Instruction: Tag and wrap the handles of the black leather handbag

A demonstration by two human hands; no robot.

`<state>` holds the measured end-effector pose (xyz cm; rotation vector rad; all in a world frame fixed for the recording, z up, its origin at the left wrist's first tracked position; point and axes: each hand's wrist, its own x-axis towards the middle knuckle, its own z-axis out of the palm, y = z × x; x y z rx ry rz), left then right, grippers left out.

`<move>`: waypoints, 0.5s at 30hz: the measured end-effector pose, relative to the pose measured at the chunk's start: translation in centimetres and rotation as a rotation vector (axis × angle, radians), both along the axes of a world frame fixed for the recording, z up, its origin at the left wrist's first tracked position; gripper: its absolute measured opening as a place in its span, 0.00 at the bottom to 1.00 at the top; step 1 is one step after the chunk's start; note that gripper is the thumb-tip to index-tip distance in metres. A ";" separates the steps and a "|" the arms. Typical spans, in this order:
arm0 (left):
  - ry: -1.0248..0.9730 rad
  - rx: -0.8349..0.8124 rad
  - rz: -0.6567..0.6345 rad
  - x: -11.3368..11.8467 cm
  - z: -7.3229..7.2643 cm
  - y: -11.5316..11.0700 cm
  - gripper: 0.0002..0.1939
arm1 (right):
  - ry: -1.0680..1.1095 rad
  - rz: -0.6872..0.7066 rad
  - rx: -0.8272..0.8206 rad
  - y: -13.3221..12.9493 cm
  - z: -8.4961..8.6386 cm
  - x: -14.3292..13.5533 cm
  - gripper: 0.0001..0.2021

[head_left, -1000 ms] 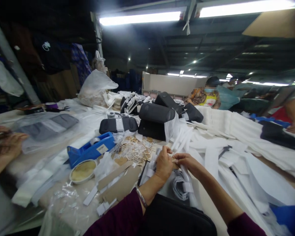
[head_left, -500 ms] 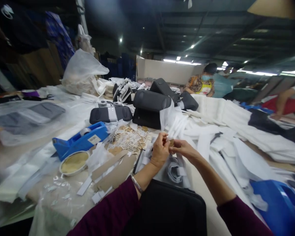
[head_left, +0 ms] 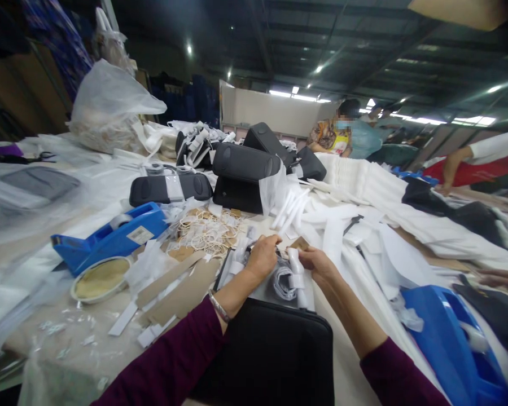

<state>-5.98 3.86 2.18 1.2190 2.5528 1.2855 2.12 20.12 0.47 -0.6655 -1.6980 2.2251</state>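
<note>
My left hand [head_left: 260, 260] and my right hand [head_left: 318, 264] meet over a coiled white cable [head_left: 285, 280] wrapped with a white paper band, lying on a grey sheet. The right hand's fingers pinch the white band [head_left: 295, 265] at the cable's top; a small brown tag [head_left: 300, 243] shows just above them. The left hand curls closed at the cable's left side; what it grips is hidden. A black case [head_left: 275, 355] lies just in front of me, below both wrists. A heap of string tags [head_left: 203, 231] sits left of my hands.
A blue tape dispenser [head_left: 110, 238] and a round tin [head_left: 99, 279] stand at the left. Black speakers [head_left: 241, 177] are stacked behind. White paper strips [head_left: 364, 237] cover the right side, with a blue bin [head_left: 449, 338] at the lower right. Other people work at the far right.
The camera tilted down and to the right. Both my hands dropped from chest height toward the table and now rest on the coiled cable.
</note>
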 end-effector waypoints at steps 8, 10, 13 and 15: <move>0.092 -0.154 -0.138 0.4 0.1 -0.4 0.26 | 0.250 -0.242 0.003 0.1 0.6 1.4 0.15; 0.064 -0.140 -0.130 0.4 0.0 -0.2 0.26 | 0.262 -0.290 0.059 -0.1 1.0 1.7 0.15; 0.030 -0.121 -0.098 0.5 -0.2 0.0 0.26 | 0.281 -0.338 0.164 -0.5 1.6 2.2 0.14; 0.027 -0.113 -0.081 0.7 -0.2 -0.1 0.25 | 0.279 -0.356 0.200 -0.6 1.8 2.4 0.14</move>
